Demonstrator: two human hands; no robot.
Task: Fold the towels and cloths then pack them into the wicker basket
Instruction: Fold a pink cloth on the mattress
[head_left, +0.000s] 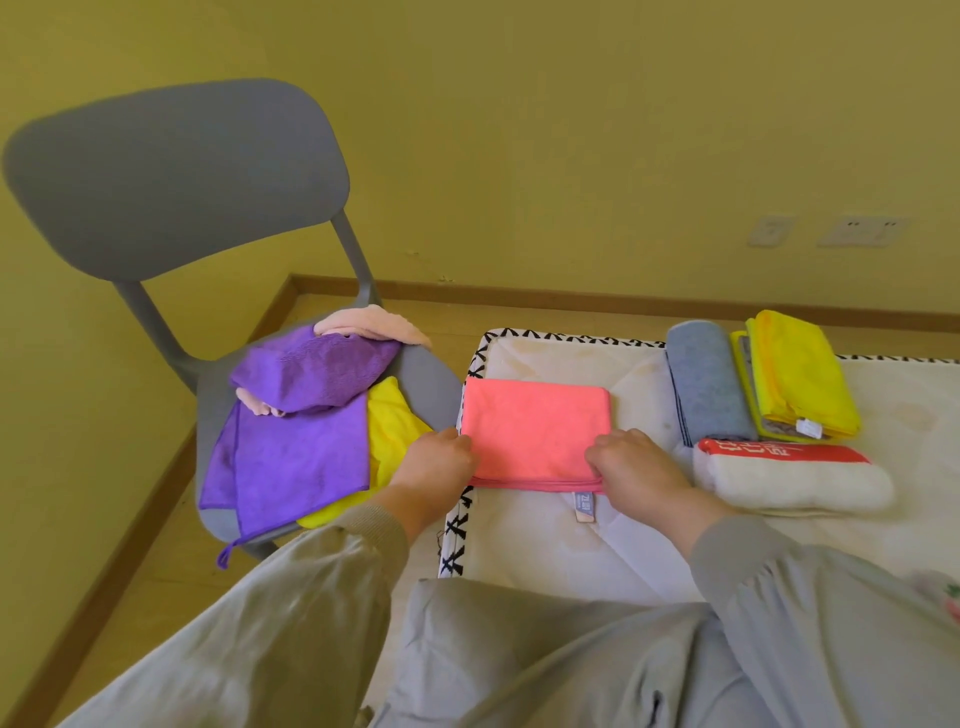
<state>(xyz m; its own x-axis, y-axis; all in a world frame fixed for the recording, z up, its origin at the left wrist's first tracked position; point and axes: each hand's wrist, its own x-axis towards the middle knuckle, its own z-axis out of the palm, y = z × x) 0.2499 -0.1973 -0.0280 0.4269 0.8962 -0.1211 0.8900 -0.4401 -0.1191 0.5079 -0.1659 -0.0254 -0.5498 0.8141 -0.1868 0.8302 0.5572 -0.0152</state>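
Yellow walls, white quilted mattress (571, 540) with a folded coral-pink microfibre cloth (535, 431) lying flat by its left edge. Left hand (436, 462) pinches the cloth's near-left corner, right hand (639, 467) pinches the near-right one, fingers curled over the near hem. Rest of the cloth lies just beyond the fingertips.

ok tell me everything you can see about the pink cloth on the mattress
The pink cloth is coral-pink and fluffy, like microfibre. It is folded into a flat rectangle, with layered, darker-stitched edges along its near side. A small label sticks out from that edge. It lies flat near the left corner of the white quilted mattress. The left hand holds its near left corner and the right hand its near right corner.
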